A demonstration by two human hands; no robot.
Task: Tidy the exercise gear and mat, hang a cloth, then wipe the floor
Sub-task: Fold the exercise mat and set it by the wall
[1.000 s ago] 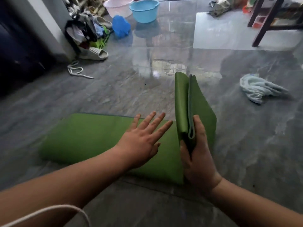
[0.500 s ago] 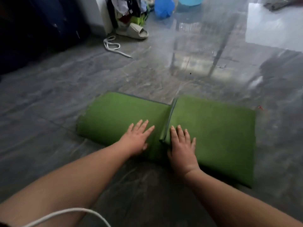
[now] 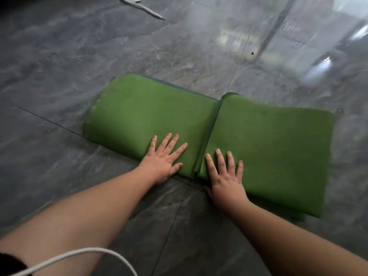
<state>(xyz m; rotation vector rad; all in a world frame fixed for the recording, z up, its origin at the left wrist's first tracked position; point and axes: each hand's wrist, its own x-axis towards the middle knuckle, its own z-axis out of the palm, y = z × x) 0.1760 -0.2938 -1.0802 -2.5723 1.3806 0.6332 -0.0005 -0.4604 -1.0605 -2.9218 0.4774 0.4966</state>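
My left hand [image 3: 162, 159] flat at frame centre, fingers spread, pressing the green mat [image 3: 258, 140], my right hand [image 3: 227, 176] beside it, grip apart, palm down on the folded half, mat lying on grey floor [image 3: 79, 56]

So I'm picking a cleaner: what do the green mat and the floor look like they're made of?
Mat: probably soft foam or rubber with a matte finish; it folds into thick layers with rounded edges and gives no shine. Floor: looks like glossy grey stone or marble-pattern tile; it shows veining, thin joint lines and bright reflections. Neither can be told for certain.
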